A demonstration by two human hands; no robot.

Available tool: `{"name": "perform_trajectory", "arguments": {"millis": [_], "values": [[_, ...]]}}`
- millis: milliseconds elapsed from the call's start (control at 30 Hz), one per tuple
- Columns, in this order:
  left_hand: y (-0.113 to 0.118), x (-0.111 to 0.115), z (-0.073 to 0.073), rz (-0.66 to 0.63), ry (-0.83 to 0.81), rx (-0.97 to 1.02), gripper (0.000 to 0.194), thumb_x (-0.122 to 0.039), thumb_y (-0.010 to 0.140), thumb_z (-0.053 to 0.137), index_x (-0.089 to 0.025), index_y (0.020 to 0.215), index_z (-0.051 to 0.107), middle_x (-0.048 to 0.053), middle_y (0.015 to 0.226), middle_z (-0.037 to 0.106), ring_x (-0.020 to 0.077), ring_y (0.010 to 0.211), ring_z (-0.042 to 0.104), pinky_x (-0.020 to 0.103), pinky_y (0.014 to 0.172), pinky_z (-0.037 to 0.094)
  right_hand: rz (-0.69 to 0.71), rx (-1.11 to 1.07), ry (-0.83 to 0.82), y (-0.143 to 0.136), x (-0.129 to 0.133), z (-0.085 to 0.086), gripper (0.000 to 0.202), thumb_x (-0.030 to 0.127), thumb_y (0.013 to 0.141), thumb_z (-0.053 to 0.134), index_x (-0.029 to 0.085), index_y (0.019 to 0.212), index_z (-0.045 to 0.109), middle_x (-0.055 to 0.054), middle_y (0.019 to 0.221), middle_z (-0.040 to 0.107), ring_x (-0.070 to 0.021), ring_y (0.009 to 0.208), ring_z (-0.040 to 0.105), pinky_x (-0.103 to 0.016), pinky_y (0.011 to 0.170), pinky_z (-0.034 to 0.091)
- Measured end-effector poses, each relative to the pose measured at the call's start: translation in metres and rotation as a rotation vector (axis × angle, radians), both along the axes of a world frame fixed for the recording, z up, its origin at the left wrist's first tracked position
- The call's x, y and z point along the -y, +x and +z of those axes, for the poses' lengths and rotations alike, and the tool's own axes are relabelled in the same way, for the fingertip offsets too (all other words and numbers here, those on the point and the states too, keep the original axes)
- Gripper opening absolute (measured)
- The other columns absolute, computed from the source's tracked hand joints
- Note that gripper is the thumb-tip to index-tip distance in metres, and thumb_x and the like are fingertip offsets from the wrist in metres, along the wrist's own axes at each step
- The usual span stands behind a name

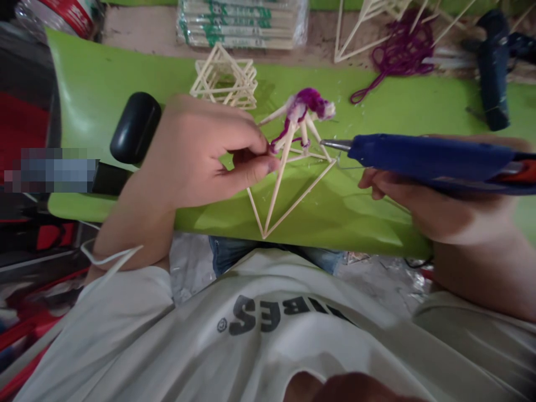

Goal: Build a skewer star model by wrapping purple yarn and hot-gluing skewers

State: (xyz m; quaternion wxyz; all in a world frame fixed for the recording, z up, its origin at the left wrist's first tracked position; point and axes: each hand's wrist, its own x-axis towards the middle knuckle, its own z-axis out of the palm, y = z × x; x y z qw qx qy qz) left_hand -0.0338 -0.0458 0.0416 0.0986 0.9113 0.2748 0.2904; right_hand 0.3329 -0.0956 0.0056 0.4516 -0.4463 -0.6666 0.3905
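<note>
My right hand [452, 206] grips a blue hot glue gun [427, 162], its metal nozzle pointing left beside a frame of thin wooden sticks [281, 181]. The frame stands on the green mat, with several sticks meeting at its top. Purple yarn [310, 99] is wound around that top joint, and a strand of it runs down the left side. My left hand [209, 151] is closed, thumb and forefinger pinching the lower end of the strand against the frame. The exact pinch point is partly hidden by the fingertips.
Behind the frame lies a smaller stacked stick lattice [226, 78]. Wrapped chopstick packs [238, 22] sit at the back, near a purple yarn heap [404, 47] and a dark tool with a handle [493, 72]. A black rounded case [135, 127] rests left on the green mat [355, 220].
</note>
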Motion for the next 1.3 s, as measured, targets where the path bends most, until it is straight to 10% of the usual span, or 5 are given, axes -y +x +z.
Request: {"name": "perform_trajectory", "arguments": {"millis": [1300], "values": [[-0.002, -0.001, -0.004, -0.009, -0.010, 0.016, 0.032, -0.037, 0.117, 0.074, -0.025, 0.087, 0.079, -0.005, 0.075, 0.078, 0.0133, 0.070, 0.078, 0.030, 0.060, 0.047, 0.179, 0.024, -0.073, 0.000, -0.004, 0.001, 0.020, 0.007, 0.086, 0.091, 0.025, 0.094, 0.094, 0.001, 0.087, 0.090, -0.0182, 0.071, 0.084, -0.026, 0.065, 0.069]]}}
